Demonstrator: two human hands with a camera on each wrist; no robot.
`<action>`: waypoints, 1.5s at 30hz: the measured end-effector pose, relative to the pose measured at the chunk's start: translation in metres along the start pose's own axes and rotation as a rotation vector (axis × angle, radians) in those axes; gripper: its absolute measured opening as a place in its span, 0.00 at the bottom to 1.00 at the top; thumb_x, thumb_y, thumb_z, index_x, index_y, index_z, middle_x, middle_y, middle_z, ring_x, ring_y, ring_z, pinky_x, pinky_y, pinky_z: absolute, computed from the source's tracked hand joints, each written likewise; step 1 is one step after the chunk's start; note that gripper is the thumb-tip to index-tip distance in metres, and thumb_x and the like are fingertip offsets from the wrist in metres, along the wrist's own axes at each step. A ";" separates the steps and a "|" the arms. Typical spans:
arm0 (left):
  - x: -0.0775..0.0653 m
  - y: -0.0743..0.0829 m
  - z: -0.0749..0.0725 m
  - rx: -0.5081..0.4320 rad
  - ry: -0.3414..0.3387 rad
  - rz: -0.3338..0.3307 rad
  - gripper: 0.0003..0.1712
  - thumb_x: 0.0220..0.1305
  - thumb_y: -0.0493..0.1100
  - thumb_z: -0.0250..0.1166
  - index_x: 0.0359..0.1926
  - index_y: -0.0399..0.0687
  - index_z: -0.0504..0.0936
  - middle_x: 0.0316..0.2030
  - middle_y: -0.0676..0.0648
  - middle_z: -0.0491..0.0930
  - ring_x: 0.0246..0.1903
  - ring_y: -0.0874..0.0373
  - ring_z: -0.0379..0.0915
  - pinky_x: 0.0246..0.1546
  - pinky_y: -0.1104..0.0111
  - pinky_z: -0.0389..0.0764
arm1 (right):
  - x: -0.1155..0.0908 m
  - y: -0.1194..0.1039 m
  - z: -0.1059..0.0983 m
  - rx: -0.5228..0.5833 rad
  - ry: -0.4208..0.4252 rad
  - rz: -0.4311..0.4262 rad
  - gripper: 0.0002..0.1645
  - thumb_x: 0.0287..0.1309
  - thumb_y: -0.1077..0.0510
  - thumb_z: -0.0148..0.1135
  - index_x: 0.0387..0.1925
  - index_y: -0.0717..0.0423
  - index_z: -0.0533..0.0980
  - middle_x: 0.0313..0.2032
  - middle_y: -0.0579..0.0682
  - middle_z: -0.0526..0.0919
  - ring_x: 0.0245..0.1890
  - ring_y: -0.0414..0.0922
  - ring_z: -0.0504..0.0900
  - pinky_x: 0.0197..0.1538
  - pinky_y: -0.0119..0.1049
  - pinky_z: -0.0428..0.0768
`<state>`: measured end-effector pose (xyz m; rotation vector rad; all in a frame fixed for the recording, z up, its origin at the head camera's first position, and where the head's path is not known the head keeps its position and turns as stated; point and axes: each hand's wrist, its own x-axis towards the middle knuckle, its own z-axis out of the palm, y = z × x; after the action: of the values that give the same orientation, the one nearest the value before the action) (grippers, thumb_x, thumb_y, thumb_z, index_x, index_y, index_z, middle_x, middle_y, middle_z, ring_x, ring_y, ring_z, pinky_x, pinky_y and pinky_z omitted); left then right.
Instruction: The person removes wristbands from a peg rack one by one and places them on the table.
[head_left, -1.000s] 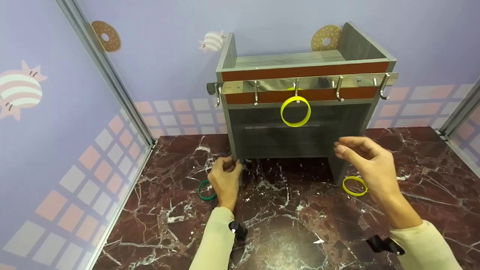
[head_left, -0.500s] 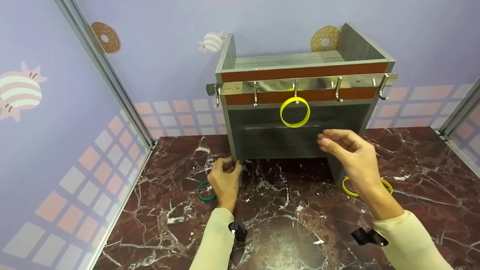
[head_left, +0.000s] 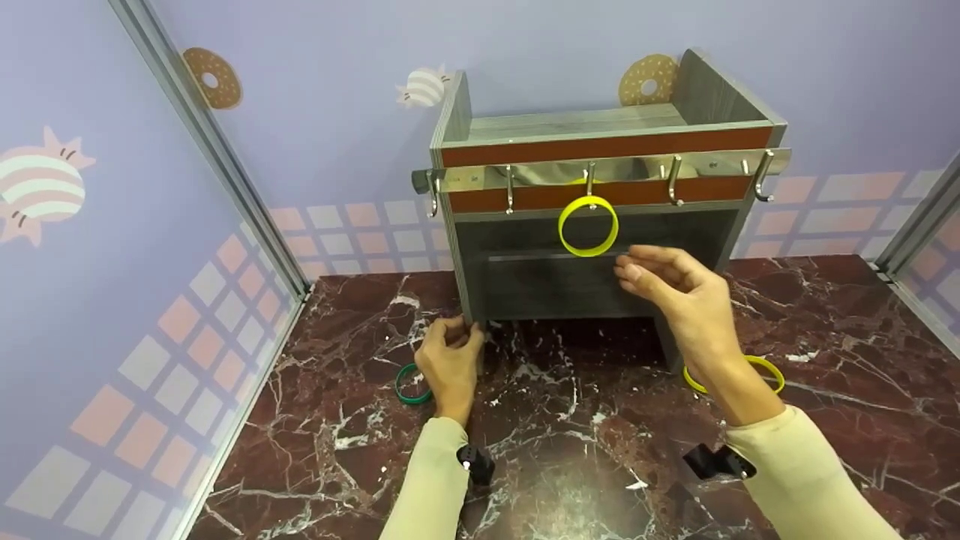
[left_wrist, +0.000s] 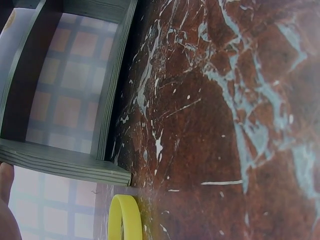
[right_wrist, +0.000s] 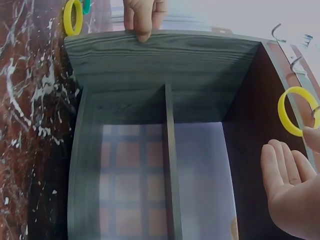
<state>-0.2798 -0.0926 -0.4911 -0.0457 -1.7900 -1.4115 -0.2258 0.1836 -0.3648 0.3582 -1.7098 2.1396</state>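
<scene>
My left hand (head_left: 450, 360) pinches the lower left side panel (right_wrist: 165, 65) of a grey wooden shelf unit (head_left: 570, 291), its thumb on the inner face. My right hand (head_left: 694, 304) is raised in front of the unit, fingers loosely bent and holding nothing. It is just right of and below a yellow ring (head_left: 562, 229), which hangs from the middle hook (head_left: 590, 176) of a metal hook rail (head_left: 637, 168). In the right wrist view the thumb overlaps the ring's lower edge; whether they touch I cannot tell.
A green ring (head_left: 400, 394) and another yellow ring (left_wrist: 131, 220) lie on the marble tabletop (head_left: 525, 465) outside the left panel. Two yellow rings, one being this right-hand ring (head_left: 776, 371), lie behind my right forearm. Patterned walls (head_left: 315, 112) stand behind and left.
My right hand has moved left and slightly up, closer to the hanging yellow ring. My left hand stays on the side panel.
</scene>
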 end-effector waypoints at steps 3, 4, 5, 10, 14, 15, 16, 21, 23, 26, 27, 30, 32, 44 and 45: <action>-0.001 0.000 0.000 0.007 0.003 0.002 0.09 0.52 0.26 0.78 0.33 0.36 0.87 0.32 0.41 0.87 0.32 0.47 0.88 0.33 0.59 0.92 | 0.004 0.000 0.007 0.026 0.002 0.009 0.19 0.68 0.70 0.69 0.56 0.76 0.79 0.50 0.67 0.88 0.48 0.55 0.90 0.57 0.47 0.87; -0.001 0.000 0.000 0.010 0.003 0.002 0.09 0.51 0.26 0.78 0.33 0.36 0.87 0.32 0.41 0.87 0.32 0.47 0.88 0.32 0.60 0.92 | 0.005 0.001 0.008 0.038 0.004 0.012 0.18 0.67 0.71 0.68 0.56 0.76 0.79 0.50 0.68 0.87 0.48 0.55 0.90 0.58 0.47 0.87; -0.001 0.000 0.000 0.012 0.002 0.004 0.09 0.51 0.26 0.78 0.33 0.36 0.87 0.32 0.41 0.87 0.32 0.48 0.88 0.32 0.62 0.92 | 0.007 0.001 0.010 0.050 0.008 0.016 0.18 0.67 0.72 0.68 0.56 0.75 0.79 0.50 0.67 0.88 0.49 0.56 0.90 0.58 0.48 0.87; -0.001 -0.001 0.001 0.016 -0.001 0.018 0.09 0.51 0.26 0.78 0.32 0.36 0.87 0.31 0.42 0.87 0.31 0.49 0.88 0.32 0.67 0.91 | 0.011 0.000 0.014 0.068 0.018 0.035 0.19 0.67 0.72 0.68 0.57 0.74 0.79 0.50 0.62 0.89 0.49 0.56 0.89 0.59 0.49 0.86; 0.000 0.000 0.001 0.016 -0.001 0.023 0.09 0.51 0.26 0.78 0.32 0.36 0.86 0.31 0.42 0.87 0.31 0.49 0.88 0.32 0.66 0.91 | 0.015 -0.001 0.017 0.060 0.006 0.051 0.20 0.67 0.69 0.69 0.59 0.72 0.79 0.50 0.60 0.88 0.51 0.56 0.88 0.61 0.50 0.85; 0.000 0.000 0.001 0.014 -0.004 0.020 0.09 0.51 0.25 0.78 0.32 0.35 0.86 0.32 0.42 0.87 0.32 0.48 0.88 0.32 0.65 0.92 | 0.015 -0.002 0.017 0.060 0.002 0.054 0.21 0.67 0.69 0.70 0.59 0.72 0.79 0.50 0.60 0.88 0.52 0.56 0.88 0.61 0.50 0.85; 0.000 0.000 0.000 0.014 -0.007 0.019 0.09 0.52 0.25 0.78 0.32 0.35 0.87 0.32 0.41 0.87 0.32 0.48 0.88 0.33 0.65 0.92 | 0.016 -0.002 0.018 0.062 -0.003 0.054 0.21 0.67 0.69 0.70 0.60 0.72 0.79 0.50 0.60 0.88 0.52 0.56 0.88 0.61 0.50 0.85; 0.000 0.000 0.000 0.010 -0.013 0.018 0.09 0.52 0.25 0.78 0.33 0.35 0.86 0.33 0.41 0.87 0.33 0.47 0.88 0.33 0.63 0.92 | 0.018 -0.004 0.022 0.072 -0.018 0.033 0.19 0.68 0.70 0.69 0.58 0.74 0.79 0.49 0.62 0.88 0.47 0.54 0.88 0.58 0.49 0.87; 0.000 0.000 0.000 0.013 -0.006 0.023 0.10 0.51 0.25 0.78 0.32 0.36 0.86 0.32 0.41 0.87 0.32 0.47 0.88 0.32 0.63 0.92 | 0.018 -0.005 0.024 0.077 -0.020 0.021 0.17 0.68 0.70 0.68 0.55 0.73 0.80 0.47 0.63 0.89 0.44 0.53 0.88 0.56 0.48 0.88; 0.000 -0.001 -0.001 0.017 0.002 0.033 0.10 0.50 0.25 0.78 0.32 0.35 0.86 0.32 0.41 0.87 0.32 0.48 0.88 0.32 0.64 0.92 | 0.018 -0.007 0.026 0.086 -0.015 0.004 0.13 0.68 0.71 0.68 0.52 0.72 0.82 0.45 0.63 0.89 0.41 0.52 0.89 0.54 0.47 0.89; 0.000 -0.001 -0.001 0.015 0.003 0.036 0.10 0.50 0.25 0.78 0.32 0.35 0.86 0.32 0.41 0.87 0.31 0.48 0.88 0.32 0.64 0.92 | 0.018 -0.008 0.026 0.093 -0.012 -0.002 0.12 0.68 0.71 0.68 0.51 0.73 0.82 0.44 0.64 0.89 0.41 0.52 0.89 0.54 0.47 0.89; 0.000 -0.002 -0.001 0.015 0.004 0.043 0.10 0.50 0.25 0.78 0.32 0.35 0.86 0.32 0.41 0.87 0.31 0.48 0.88 0.32 0.65 0.92 | 0.018 -0.012 0.028 0.117 0.002 -0.021 0.12 0.67 0.72 0.67 0.50 0.73 0.82 0.43 0.64 0.89 0.39 0.52 0.89 0.53 0.48 0.90; -0.001 -0.002 -0.001 0.018 0.005 0.046 0.10 0.50 0.24 0.78 0.32 0.35 0.86 0.32 0.41 0.87 0.31 0.47 0.88 0.32 0.64 0.92 | 0.018 -0.014 0.029 0.137 0.013 -0.029 0.11 0.67 0.73 0.67 0.49 0.74 0.82 0.42 0.65 0.89 0.39 0.52 0.90 0.52 0.48 0.90; -0.001 -0.001 -0.001 0.035 0.007 0.047 0.10 0.50 0.25 0.78 0.33 0.34 0.86 0.32 0.40 0.87 0.31 0.46 0.88 0.32 0.64 0.92 | 0.019 -0.027 0.030 0.177 0.029 -0.053 0.10 0.66 0.75 0.66 0.48 0.73 0.82 0.42 0.65 0.89 0.40 0.51 0.90 0.51 0.46 0.90; -0.001 -0.001 -0.001 0.032 0.006 0.047 0.10 0.50 0.25 0.78 0.33 0.34 0.86 0.32 0.40 0.87 0.31 0.46 0.88 0.31 0.63 0.92 | 0.019 -0.028 0.029 0.178 0.028 -0.055 0.10 0.67 0.75 0.66 0.48 0.73 0.83 0.42 0.65 0.89 0.41 0.51 0.90 0.51 0.46 0.90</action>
<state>-0.2792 -0.0934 -0.4921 -0.0659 -1.7948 -1.3476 -0.2314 0.1629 -0.3251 0.4174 -1.4815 2.2509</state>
